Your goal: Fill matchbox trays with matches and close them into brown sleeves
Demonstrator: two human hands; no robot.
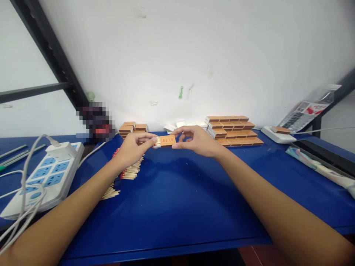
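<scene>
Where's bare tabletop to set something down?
Widest, specks aside: blue tabletop between the forearms, nearside of the held matchbox. Smaller: between right forearm and white block. Crowded: left, with loose matches and power strip; back, with stacked matchboxes.

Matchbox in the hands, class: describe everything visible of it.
The matchbox looks like card: an orange sleeve with red characters in a border, and a white tray partly out at the left, showing matches. It is held roughly level above the blue table, left hand touching the tray end, right hand gripping the sleeve.
</scene>
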